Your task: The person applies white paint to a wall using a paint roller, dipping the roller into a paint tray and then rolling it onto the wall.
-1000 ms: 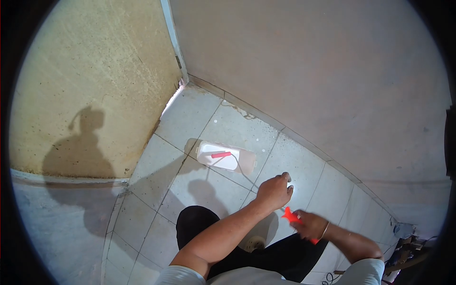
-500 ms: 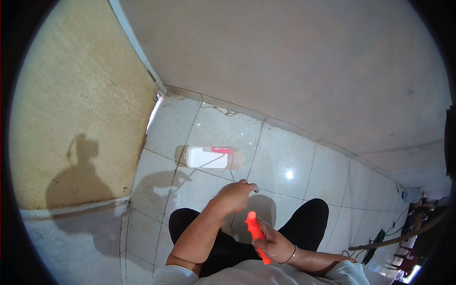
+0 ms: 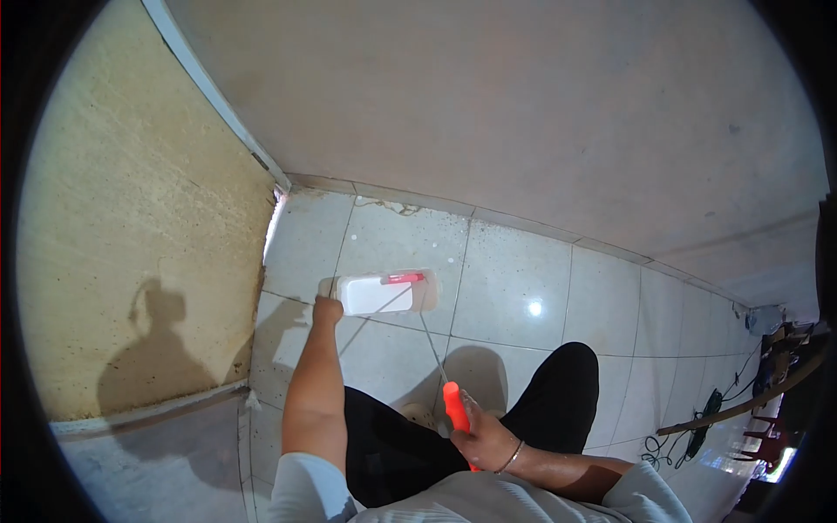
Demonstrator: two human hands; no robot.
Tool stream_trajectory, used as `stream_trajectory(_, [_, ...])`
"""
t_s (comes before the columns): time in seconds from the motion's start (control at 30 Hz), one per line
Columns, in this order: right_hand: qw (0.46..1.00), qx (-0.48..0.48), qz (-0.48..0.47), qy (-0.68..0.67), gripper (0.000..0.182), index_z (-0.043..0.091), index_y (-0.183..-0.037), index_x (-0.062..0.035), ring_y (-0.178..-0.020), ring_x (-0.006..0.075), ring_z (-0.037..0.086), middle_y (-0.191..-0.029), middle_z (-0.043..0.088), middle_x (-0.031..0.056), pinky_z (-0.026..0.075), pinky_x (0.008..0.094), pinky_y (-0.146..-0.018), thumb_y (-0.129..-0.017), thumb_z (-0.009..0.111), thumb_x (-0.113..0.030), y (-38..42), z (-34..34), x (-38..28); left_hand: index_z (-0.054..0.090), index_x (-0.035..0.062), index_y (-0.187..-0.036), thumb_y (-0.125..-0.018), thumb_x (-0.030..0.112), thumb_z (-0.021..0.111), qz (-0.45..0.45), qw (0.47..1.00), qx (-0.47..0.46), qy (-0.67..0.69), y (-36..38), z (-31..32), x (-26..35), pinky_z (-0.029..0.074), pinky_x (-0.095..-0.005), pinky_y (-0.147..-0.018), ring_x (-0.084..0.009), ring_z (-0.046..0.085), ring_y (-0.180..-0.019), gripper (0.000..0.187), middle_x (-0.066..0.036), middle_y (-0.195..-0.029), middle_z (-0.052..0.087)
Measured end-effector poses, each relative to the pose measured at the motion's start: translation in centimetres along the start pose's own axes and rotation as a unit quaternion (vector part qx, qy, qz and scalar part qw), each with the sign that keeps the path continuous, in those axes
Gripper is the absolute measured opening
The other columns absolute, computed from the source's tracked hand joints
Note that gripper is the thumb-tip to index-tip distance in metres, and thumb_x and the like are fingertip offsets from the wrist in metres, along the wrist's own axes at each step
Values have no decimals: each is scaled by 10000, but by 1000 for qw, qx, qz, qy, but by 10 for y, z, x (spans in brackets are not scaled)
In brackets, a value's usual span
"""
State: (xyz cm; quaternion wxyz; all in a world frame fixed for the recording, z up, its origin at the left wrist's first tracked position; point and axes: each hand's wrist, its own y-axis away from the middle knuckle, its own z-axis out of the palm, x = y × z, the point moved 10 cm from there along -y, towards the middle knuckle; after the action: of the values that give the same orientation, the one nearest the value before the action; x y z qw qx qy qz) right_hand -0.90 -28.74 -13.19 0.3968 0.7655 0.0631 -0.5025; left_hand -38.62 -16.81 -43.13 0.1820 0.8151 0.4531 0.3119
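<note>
A translucent plastic tray (image 3: 433, 295) lies on the tiles, with white paint (image 3: 373, 299) covering its left and middle part. My left hand (image 3: 328, 309) grips the tray's left end; its fingertips are partly hidden. In my right hand (image 3: 485, 443) is the orange handle of a paint roller (image 3: 455, 408), held near my lap. Its thin metal rod slants up to the tray, where the small pink roller head rests at the far side, beside the paint.
A plain wall (image 3: 523, 113) rises behind the tray, and a yellowish door (image 3: 157, 200) stands at left. My knees flank the floor before me. At right are a clear plastic container (image 3: 765, 320), dark cables (image 3: 711, 410) and a red chair (image 3: 763, 440).
My left hand has moved from the roller's rod, left and forward, to the tray's end. The right hand keeps the handle, which has shifted slightly left.
</note>
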Motion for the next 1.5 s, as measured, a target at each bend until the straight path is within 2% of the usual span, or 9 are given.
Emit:
stream_trajectory(0.07, [997, 61, -49, 17, 543, 331, -1285, 88, -1017, 384, 510, -1081, 498, 258, 404, 379, -932, -799, 490, -98, 1, -14, -5, 493, -102, -1206, -824, 89, 479, -10, 999, -25, 23, -15, 23, -16, 456, -410, -945, -391, 560, -1135, 427, -312, -1205, 556])
stream_trajectory(0.17, [999, 28, 1, -18, 609, 286, -1335, 106, -1110, 403, 497, -1172, 484, 294, 384, 373, -984, -801, 493, -100, 6, -25, -11, 469, -121, -1242, -816, 79, 482, 32, 997, -70, -4, 5, 32, 9, 461, -386, -934, -366, 574, -1128, 471, -311, -1207, 558])
stream_trajectory(0.27, [997, -10, 66, -39, 685, 217, -1388, 130, -1213, 415, 455, -1276, 438, 333, 356, 370, -1033, -811, 495, -114, 10, -30, 4, 449, -120, -1279, -796, 76, 507, -28, 984, -172, -33, 17, 45, 21, 464, -370, -939, -366, 574, -1130, 525, -296, -1222, 557])
stream_trajectory(0.33, [995, 58, 6, 83, 699, 210, -1400, 128, -1260, 405, 425, -1320, 412, 337, 355, 379, -1039, -822, 506, -132, 12, -41, 10, 443, -119, -1291, -780, 81, 532, 72, 990, -120, -24, -15, 70, 26, 462, -368, -949, -369, 568, -1136, 556, -296, -1220, 558])
stream_trajectory(0.43, [995, 65, 67, 17, 700, 229, -1393, 131, -1226, 398, 467, -1293, 438, 340, 392, 382, -1001, -824, 523, -151, 27, -61, 12, 430, -114, -1308, -757, 101, 575, 192, 971, -58, -129, 0, 78, 76, 456, -370, -964, -372, 563, -1137, 609, -294, -1221, 557])
stream_trajectory(0.67, [981, 146, 122, 31, 721, 266, -1385, 119, -1040, 429, 583, -1117, 552, 343, 466, 402, -905, -799, 558, -181, 74, -105, 45, 490, -116, -1248, -705, 116, 638, 271, 923, -174, -209, 68, 160, 149, 463, -368, -953, -376, 573, -1120, 609, -299, -1182, 578])
stream_trajectory(0.77, [974, 164, 147, 61, 738, 291, -1398, 72, -934, 431, 613, -973, 611, 301, 493, 425, -833, -767, 569, -191, 94, -119, 60, 579, -112, -1076, -688, 116, 659, 270, 936, -151, -169, 90, 196, 155, 490, -388, -894, -393, 605, -1046, 457, -302, -1064, 623])
stream_trajectory(0.9, [959, 166, 227, 43, 715, 320, -1406, 28, -956, 411, 616, -1007, 618, 292, 490, 410, -839, -775, 570, -195, 118, -132, 79, 586, -101, -1016, -698, 96, 644, 248, 940, -209, -109, 133, 243, 146, 486, -414, -882, -413, 608, -1017, 379, -312, -1024, 626])
stream_trajectory(1.5, [939, 193, 283, 23, 653, 411, -1376, 22, -945, 294, 643, -1043, 643, 222, 483, 340, -872, -788, 594, -197, 150, -158, 108, 635, -97, -941, -677, 95, 675, 313, 910, -232, -141, 197, 285, 168, 510, -412, -819, -411, 638, -947, 329, -305, -946, 646])
